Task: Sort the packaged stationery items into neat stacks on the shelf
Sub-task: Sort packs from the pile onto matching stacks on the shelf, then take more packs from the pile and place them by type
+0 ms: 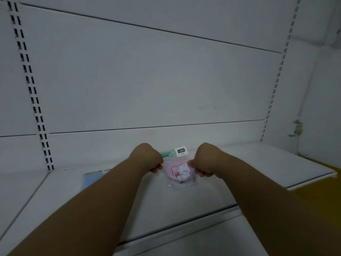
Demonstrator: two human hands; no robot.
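left hand (147, 159) + right hand (206, 161) pinch pink packet (180, 171) | on shelf (239, 163)

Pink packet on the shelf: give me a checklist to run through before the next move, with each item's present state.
1. Pink packet pinched at both side edges: ok.
2. Left hand and right hand closed on it: ok.
3. Packet lying flat on the shelf: cannot tell.
4. Blue packet lies apart, to the left: ok.
5. Neat stack formed: not ok, packets lie singly.
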